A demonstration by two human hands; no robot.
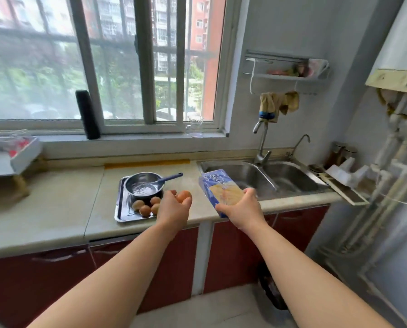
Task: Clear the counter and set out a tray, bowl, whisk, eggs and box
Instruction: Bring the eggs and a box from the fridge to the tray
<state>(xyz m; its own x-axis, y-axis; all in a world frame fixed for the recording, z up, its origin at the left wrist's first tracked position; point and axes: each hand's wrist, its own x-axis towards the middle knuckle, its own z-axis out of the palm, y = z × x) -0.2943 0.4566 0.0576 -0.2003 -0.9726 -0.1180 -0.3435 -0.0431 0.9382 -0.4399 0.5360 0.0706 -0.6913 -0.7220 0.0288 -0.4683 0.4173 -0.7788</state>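
Left hand (174, 207): curled round one egg (183, 196), just beside the tray (120, 207) that held bowl (142, 179), whisk (171, 177), four eggs (145, 210). Right hand (241, 205): gripped the box (217, 187) over the counter (56, 209) by the sink (292, 176). Risk: a loose egg might roll and crack.

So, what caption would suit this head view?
Left hand holds two eggs by the tray with bowl, whisk and four eggs; right hand grips a blue box.

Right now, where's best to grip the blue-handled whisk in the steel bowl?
Probably take the blue-handled wire whisk by its handle end, coming from the right: it overhangs the rim of the round steel bowl, raised, while the wires lie inside.
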